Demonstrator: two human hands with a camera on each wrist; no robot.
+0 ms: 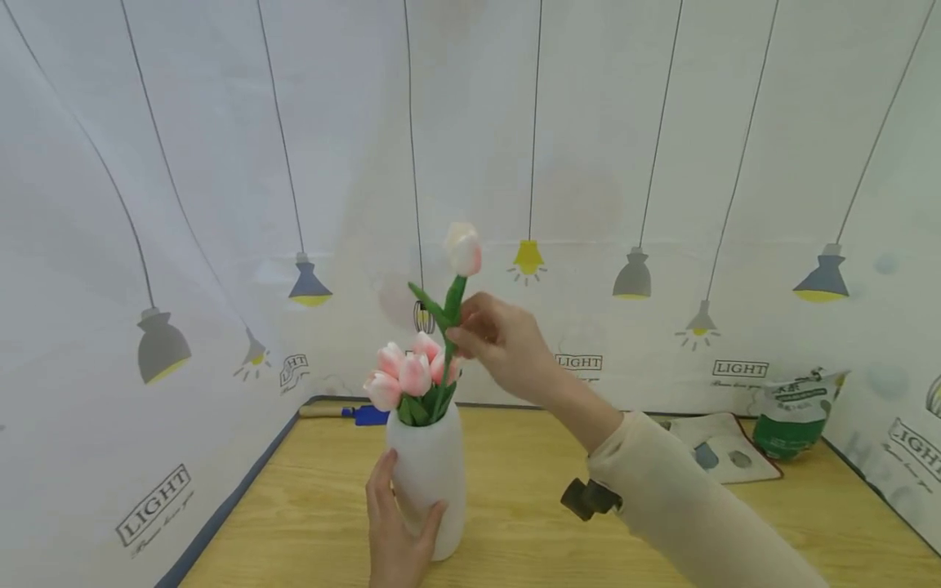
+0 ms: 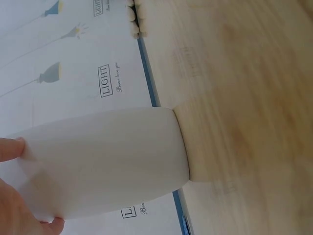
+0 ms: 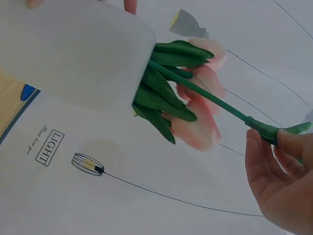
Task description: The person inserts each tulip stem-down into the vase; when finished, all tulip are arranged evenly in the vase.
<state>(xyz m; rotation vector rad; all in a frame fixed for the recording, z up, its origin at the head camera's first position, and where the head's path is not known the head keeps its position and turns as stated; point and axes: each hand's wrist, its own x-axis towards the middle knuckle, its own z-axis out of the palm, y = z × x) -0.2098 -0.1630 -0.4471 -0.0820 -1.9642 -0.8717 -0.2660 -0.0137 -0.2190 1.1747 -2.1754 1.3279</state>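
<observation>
A white vase [image 1: 430, 482] stands upright on the wooden table with several pink-and-white tulips [image 1: 415, 374] in its mouth. My left hand [image 1: 400, 523] grips the vase low on its side, fingers and thumb around it; the left wrist view shows the vase wall [image 2: 107, 161] and its base on the table. With my right hand [image 1: 507, 343] I pinch the green stem of one taller tulip [image 1: 465, 249] near its leaves. In the right wrist view that tulip's stem [image 3: 210, 98] runs down into the vase mouth, while its bloom lies outside that view.
At the back left of the table [image 1: 309, 498] lies a blue-bladed tool [image 1: 367, 415] with a wooden handle. A printed cloth [image 1: 724, 449] and a green-and-white bag [image 1: 794, 416] are at the back right. Lamp-printed curtains [image 1: 470, 122] surround the table.
</observation>
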